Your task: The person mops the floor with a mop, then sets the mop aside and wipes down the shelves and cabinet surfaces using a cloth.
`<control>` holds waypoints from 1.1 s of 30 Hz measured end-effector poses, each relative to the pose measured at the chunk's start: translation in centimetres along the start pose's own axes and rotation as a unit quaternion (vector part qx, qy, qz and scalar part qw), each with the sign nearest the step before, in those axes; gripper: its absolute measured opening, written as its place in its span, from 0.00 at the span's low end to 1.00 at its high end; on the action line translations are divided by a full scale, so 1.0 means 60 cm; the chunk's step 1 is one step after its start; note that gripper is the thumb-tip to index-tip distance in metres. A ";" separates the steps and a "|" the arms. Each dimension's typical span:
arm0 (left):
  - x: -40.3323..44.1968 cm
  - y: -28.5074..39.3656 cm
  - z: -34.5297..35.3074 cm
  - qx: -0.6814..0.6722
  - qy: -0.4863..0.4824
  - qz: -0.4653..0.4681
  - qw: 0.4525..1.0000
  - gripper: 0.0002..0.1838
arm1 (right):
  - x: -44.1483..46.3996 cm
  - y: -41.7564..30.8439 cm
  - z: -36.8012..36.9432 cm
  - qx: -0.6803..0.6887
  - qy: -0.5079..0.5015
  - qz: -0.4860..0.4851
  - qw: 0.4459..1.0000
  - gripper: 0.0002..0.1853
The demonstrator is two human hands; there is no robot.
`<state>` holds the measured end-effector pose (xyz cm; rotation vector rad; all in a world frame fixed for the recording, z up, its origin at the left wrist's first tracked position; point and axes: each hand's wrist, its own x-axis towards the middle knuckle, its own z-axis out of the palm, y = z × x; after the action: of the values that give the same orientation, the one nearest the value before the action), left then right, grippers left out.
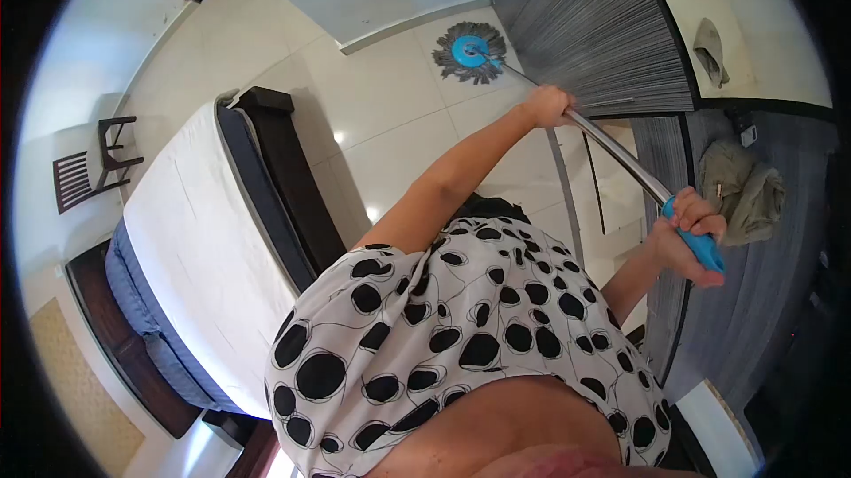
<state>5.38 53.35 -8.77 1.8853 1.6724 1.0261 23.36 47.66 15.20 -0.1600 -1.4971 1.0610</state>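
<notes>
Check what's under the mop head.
Pale floor tiles show around the mop head, whose grey strands splay out over them. The patch directly beneath is covered, so any dirt or water there can't be seen.

The bed [199, 212] stands left of the mop [620, 157].

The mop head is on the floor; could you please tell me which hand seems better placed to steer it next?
Probably the left hand: its grip is around the metal pole, nearer the mop head than the right hand, which holds the blue handle at the opposite end.
</notes>
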 end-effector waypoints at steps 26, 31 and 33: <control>-0.247 -0.103 0.023 0.046 0.159 -0.305 0.938 0.08 | -0.136 0.095 0.063 0.159 -0.110 0.119 0.974 0.36; -0.144 -0.065 0.063 -0.016 0.074 -0.213 0.974 0.12 | -0.122 0.033 0.044 0.052 -0.101 0.048 0.992 0.35; -0.101 -0.060 0.091 -0.021 0.042 -0.175 0.983 0.12 | -0.139 0.035 0.032 -0.006 -0.099 0.014 0.995 0.35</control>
<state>7.04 49.04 -16.40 1.4663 1.9259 0.9968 22.89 42.52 8.07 -0.0858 -1.6828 1.1168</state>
